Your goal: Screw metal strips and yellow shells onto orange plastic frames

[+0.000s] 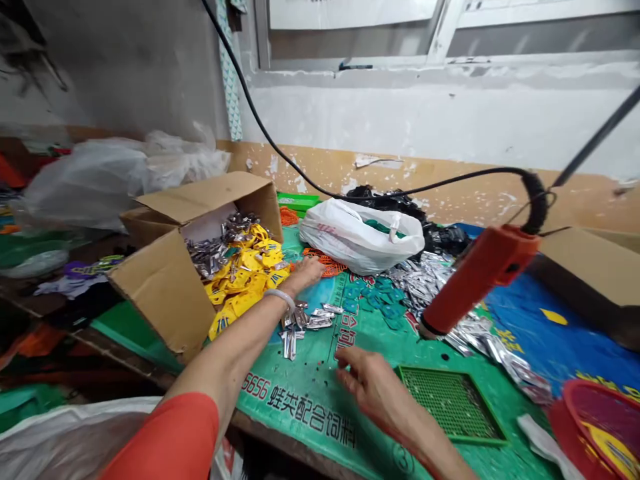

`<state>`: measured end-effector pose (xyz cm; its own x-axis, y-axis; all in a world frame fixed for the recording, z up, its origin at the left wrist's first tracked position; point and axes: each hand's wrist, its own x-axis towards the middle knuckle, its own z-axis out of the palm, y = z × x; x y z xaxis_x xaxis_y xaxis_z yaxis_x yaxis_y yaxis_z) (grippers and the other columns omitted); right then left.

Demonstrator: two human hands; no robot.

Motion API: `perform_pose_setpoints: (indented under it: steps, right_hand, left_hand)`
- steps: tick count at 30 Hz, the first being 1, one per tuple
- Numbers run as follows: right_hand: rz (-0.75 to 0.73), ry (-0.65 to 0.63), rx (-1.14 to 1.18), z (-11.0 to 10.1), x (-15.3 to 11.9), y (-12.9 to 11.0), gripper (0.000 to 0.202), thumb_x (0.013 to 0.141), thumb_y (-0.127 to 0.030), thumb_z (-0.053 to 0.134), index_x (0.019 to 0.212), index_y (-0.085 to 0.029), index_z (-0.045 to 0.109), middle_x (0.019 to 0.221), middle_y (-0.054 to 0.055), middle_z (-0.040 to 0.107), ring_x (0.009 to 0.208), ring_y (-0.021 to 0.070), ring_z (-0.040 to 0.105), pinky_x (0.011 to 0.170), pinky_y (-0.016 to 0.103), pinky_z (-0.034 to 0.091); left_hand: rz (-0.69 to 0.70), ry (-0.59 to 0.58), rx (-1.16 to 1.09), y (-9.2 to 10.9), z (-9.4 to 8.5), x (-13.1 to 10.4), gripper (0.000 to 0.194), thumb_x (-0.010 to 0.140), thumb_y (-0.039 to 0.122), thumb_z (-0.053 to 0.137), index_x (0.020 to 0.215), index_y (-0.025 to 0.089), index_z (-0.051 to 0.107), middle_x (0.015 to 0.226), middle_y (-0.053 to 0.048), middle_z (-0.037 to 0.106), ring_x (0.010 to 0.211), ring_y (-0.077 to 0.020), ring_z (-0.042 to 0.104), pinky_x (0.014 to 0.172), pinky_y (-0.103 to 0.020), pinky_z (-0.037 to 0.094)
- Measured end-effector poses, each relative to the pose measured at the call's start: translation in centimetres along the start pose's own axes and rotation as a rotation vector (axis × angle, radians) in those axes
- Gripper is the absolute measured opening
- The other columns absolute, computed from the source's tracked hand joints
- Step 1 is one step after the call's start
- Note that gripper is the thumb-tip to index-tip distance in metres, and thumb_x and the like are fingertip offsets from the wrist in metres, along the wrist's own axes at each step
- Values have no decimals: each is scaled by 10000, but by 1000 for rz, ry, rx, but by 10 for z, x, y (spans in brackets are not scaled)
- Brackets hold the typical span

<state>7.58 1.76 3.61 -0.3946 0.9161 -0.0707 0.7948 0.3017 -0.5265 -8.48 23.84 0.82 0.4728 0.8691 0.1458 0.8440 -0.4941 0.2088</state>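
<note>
My left hand (307,271) reaches across the green table cover (300,373), beside orange pieces (327,263) in front of a white plastic bag (355,237). Its fingertips are too small and blurred to tell what they hold. Near the front of the table, my right hand (365,377) hovers with fingers apart and nothing in them. Small metal clips (317,319) lie between the hands. Yellow pieces (245,270) spill from a tipped cardboard box (165,287) at the left. Teal pieces (377,300) lie right of the clips.
A red electric screwdriver (480,280) hangs from a black cable at the right. Below it is a green mesh tray (450,403). Silver packets (425,283) are heaped behind, and a red basket (575,427) stands at the lower right.
</note>
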Motion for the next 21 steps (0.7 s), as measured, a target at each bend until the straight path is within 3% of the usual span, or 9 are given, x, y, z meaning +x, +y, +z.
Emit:
perform_pose_setpoints:
  steps: [6,11,17,21]
  right_hand:
    - [179,83,-190,-15,56,52,198,928,-245,475,1000,-149,632,1014,79,660,948,194,623,835,357,487]
    - [253,41,-297,-17,105,70,318,902,-326,548,1181,-175,554,1204,89,581,1015,208,603,848,419,521]
    - [266,-66,-340,-19,125,71,326,896,-323,558,1181,-165,554,1195,92,584,1014,212,605,844,415,522]
    - [294,-95,-334,-18,127,65,329,895,-322,559,1184,-165,552,1196,93,583,1014,211,605,843,416,522]
  left_hand:
    - [-81,-32,-41,-6,4,-17,324,901,323,556,1191,177,557,1213,-93,578,1010,-223,600,844,-430,520]
    - [-140,48,-215,-5,-6,-27,338,900,323,558,1205,176,548,1226,-96,571,1024,-228,595,855,-443,514]
    - [-271,124,-665,11,-31,-42,268,806,313,668,1002,136,625,1282,-140,537,1188,-307,487,948,-459,437]
    - [-309,51,-1112,40,-39,-78,331,894,409,490,1084,150,568,1132,-121,636,979,-249,635,766,-375,518]
